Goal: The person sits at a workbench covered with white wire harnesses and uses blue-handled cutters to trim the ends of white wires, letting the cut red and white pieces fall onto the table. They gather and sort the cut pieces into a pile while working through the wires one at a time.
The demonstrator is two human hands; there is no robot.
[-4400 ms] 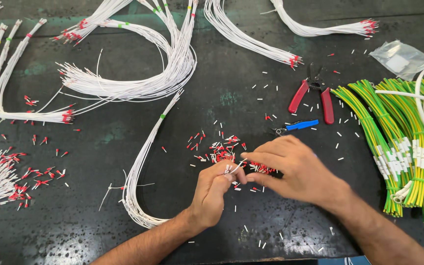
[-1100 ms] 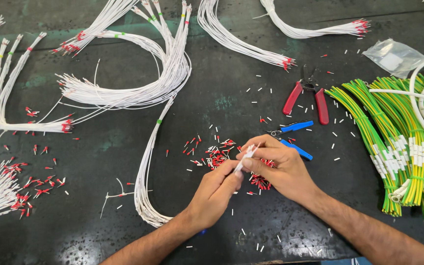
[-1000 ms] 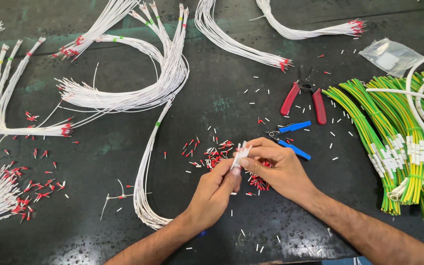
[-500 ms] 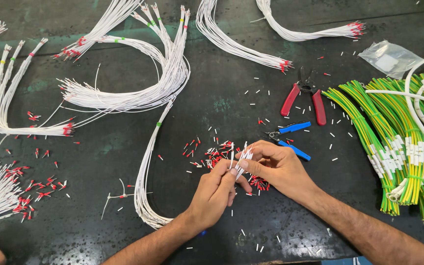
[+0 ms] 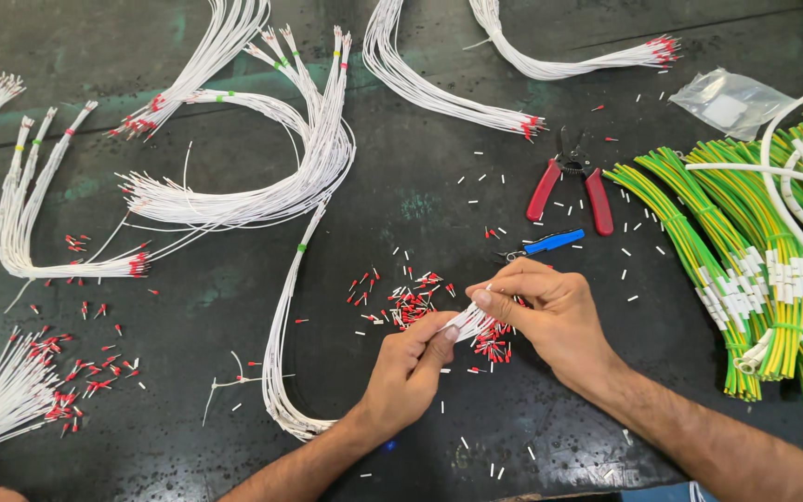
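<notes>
The left hand point(image 5: 408, 372) pinches the white wire bundle point(image 5: 283, 372); the right hand point(image 5: 550, 311) grips its ends. Red ferrules point(image 5: 408, 302) (loosely scattered) lie just beside.

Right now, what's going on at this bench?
A person works with both bare hands over a dark table. The left hand pinches the ends of a white wire bundle, and the right hand meets it at those tips, just above a scatter of small red ferrules. Red-handled pliers and a blue-handled tool lie untouched beyond the hands. Green-yellow wire bundles lie to the right, other white bundles to the left.
</notes>
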